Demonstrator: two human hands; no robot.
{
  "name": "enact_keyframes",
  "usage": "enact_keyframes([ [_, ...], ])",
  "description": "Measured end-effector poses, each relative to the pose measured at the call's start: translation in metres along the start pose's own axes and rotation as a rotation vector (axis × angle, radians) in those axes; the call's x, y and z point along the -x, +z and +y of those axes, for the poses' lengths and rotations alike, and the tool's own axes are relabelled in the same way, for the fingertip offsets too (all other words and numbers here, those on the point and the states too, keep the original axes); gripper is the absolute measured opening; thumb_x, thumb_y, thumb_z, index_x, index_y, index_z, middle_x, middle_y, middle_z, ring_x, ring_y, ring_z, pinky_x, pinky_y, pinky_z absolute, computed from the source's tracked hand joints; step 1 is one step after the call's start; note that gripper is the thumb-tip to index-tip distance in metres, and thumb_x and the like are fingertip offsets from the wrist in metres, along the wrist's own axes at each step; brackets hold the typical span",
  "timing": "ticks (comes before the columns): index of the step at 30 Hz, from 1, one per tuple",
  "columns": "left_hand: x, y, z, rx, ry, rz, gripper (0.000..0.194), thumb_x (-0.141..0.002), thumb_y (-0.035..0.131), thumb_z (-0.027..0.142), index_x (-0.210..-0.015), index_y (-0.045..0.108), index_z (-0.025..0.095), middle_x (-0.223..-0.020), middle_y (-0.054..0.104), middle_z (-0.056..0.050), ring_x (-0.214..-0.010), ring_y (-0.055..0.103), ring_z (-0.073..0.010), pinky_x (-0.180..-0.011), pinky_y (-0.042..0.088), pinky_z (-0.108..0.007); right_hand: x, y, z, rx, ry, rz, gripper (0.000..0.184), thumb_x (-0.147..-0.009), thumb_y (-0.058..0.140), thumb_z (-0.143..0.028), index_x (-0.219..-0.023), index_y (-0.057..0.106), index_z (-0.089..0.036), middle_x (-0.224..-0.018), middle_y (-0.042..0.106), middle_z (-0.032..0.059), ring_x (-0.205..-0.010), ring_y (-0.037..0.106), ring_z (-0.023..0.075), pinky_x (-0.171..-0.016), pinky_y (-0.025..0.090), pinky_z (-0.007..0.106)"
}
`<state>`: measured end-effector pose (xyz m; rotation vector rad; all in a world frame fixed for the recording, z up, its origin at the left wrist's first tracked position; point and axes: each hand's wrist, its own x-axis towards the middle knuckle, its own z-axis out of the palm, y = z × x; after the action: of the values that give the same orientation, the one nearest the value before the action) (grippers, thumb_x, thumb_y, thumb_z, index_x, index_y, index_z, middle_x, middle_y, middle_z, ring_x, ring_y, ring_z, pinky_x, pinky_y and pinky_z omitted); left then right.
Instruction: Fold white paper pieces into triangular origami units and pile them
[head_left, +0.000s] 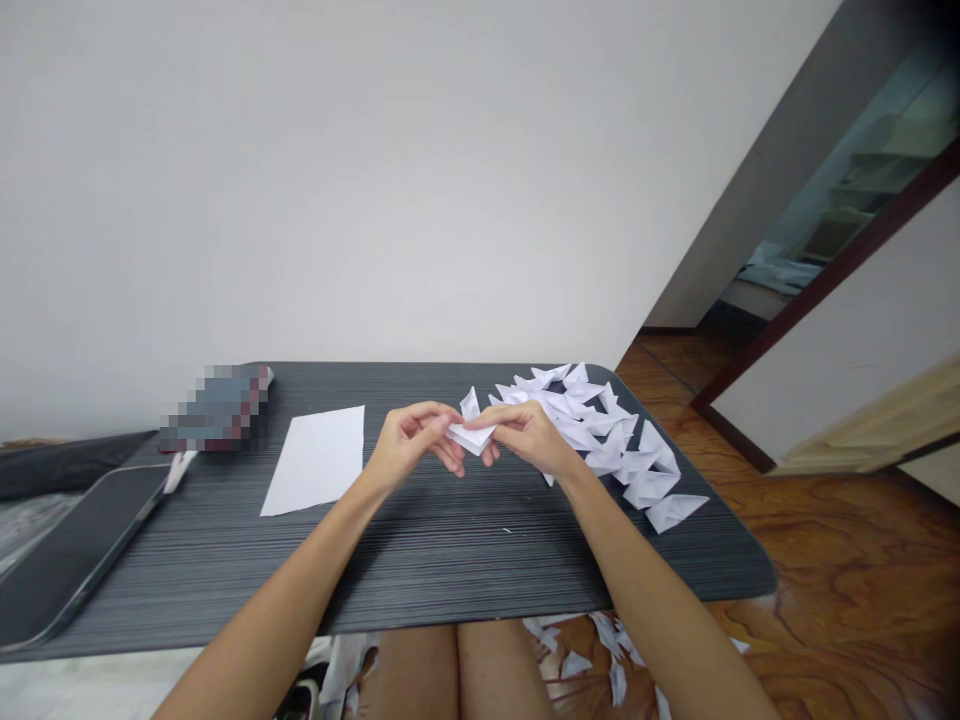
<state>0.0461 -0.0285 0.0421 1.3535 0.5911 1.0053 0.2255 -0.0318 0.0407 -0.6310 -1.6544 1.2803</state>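
Note:
A small folded white paper boat (474, 439) is held above the middle of the dark table. My left hand (414, 440) pinches its left end between thumb and fingers. At its right end, my right hand (525, 432) grips it the same way, with the thumb on top. A pile of folded white paper boats (592, 420) lies on the table beyond and to the right of my right hand. Flat on the table, left of my left hand, is a white sheet of paper (319, 460).
The dark wood-grain table (450, 570) stands against a white wall (420, 180). A black tablet-like slab (75, 550) and a blurred-out item (217, 405) occupy its left side. Paper scraps (600, 645) litter the wooden floor below. A doorway (817, 220) opens at right.

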Motion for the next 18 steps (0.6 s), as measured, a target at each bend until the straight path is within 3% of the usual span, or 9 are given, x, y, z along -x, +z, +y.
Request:
enact_keyframes([
  [4, -0.0013, 0.0011, -0.0001, -0.111, -0.065, 0.029, 0.031, -0.069, 0.062, 0.029, -0.091, 0.058, 0.007, -0.057, 0.064, -0.005, -0.046, 0.061, -0.0178, -0.046, 0.051, -0.028, 0.0015, -0.0035, -0.0020, 0.000, -0.003, -0.047, 0.022, -0.075, 0.052, -0.021, -0.091, 0.065, -0.014, -0.068, 0.062, 0.0035, -0.053, 0.057, 0.0103, -0.051, 0.041, 0.024],
  [8, -0.0018, -0.0014, -0.0022, -0.238, -0.037, 0.057, 0.031, -0.070, 0.060, 0.030, -0.091, 0.059, 0.006, -0.063, 0.066, -0.007, -0.053, 0.063, -0.0178, -0.054, 0.052, -0.027, 0.0008, -0.0048, -0.0017, 0.045, 0.069, 0.027, 0.035, -0.073, 0.056, -0.023, -0.107, 0.056, -0.013, -0.061, 0.062, 0.0013, -0.051, 0.057, 0.0098, -0.050, 0.041, 0.022],
  [18, -0.0029, -0.0045, -0.0056, -0.406, 0.077, 0.064, 0.026, -0.074, 0.054, 0.030, -0.087, 0.061, 0.008, -0.066, 0.067, -0.006, -0.060, 0.065, -0.0187, -0.059, 0.053, -0.026, -0.0025, -0.0044, 0.0057, 0.074, 0.079, 0.074, 0.021, -0.071, 0.059, -0.023, -0.087, 0.063, -0.010, -0.057, 0.065, 0.0044, -0.051, 0.060, 0.0139, -0.047, 0.040, 0.022],
])
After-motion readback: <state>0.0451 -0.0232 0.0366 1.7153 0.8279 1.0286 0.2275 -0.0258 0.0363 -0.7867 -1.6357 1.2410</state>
